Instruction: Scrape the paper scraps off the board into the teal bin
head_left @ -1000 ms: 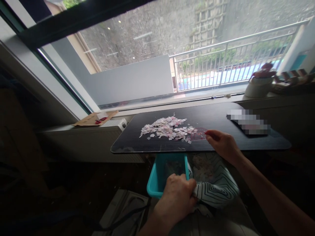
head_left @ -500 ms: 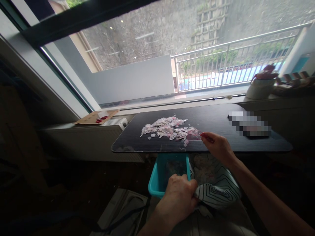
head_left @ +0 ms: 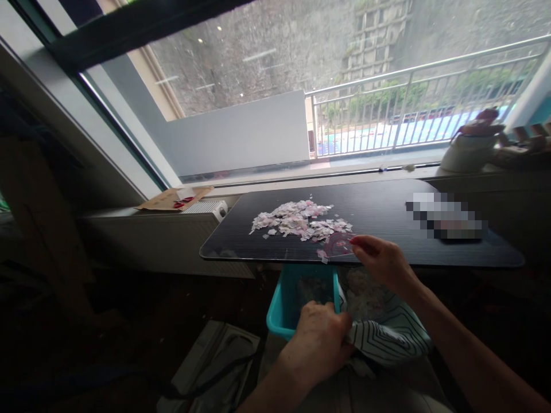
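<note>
My right hand [head_left: 383,258] pinches a thin clear plastic piece [head_left: 338,245] with reddish marks, held low at the table's front edge. Just beyond it, a spread-out heap of small white and pinkish paper scraps [head_left: 297,218] lies on the black table [head_left: 379,212]. A few scraps sit beside the plastic piece, near the edge. Below, my left hand [head_left: 316,338] is closed around the rim of a teal bin [head_left: 279,312] and the edge of a black-and-white patterned cloth bag [head_left: 387,341]. Pale scraps [head_left: 364,292] show inside the bag. My left fingertips are hidden.
A blurred-out dark object [head_left: 447,218] lies on the table's right side. Brown paper [head_left: 166,199] with a red item rests on the sill at left, by a white radiator [head_left: 206,215]. A pale pot [head_left: 467,152] stands on the sill at right, under the window.
My right hand has drawn the clear plastic piece slightly towards the table's front edge. My left hand keeps its hold on the bin and bag. The whole view has shifted a little.
</note>
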